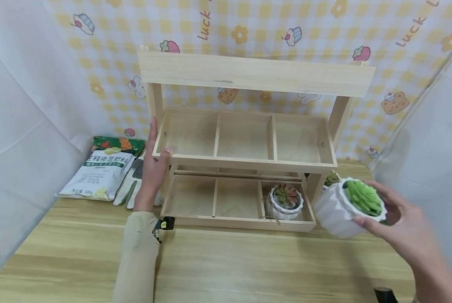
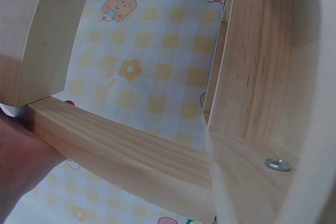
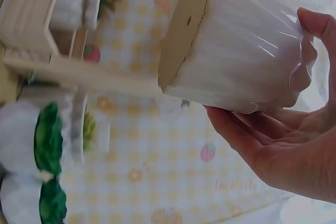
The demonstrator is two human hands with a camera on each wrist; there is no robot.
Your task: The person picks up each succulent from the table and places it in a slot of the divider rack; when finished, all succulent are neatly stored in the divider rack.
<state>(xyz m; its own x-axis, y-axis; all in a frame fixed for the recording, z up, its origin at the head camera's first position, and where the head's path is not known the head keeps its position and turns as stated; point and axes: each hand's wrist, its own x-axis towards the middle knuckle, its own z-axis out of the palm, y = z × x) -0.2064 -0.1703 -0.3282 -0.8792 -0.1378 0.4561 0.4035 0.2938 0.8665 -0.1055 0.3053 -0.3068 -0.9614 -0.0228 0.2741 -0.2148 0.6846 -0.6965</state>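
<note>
A two-tier wooden plant stand [image 1: 245, 162] with divided trays stands on the table. My left hand [image 1: 154, 168] holds the left end of its upper tray, thumb on the front edge and fingers along the side; in the left wrist view only part of that hand [image 2: 26, 156] shows beside the wood. At the stand's right, my right hand [image 1: 404, 219] grips a white scalloped pot [image 1: 333, 212] by its rim, tilted and raised off the table. A bright green succulent [image 1: 364, 197] fills it. The right wrist view shows the pot's unglazed base [image 3: 186, 30] with a small hole.
Another white pot [image 1: 283, 213] with a reddish succulent sits in the lower tray's right compartment. More potted plants [image 3: 50, 140] stand beyond the stand's right end. A fertilizer bag [image 1: 97, 174] and gloves [image 1: 129, 185] lie at left. A patterned cloth [image 1: 248, 25] hangs behind.
</note>
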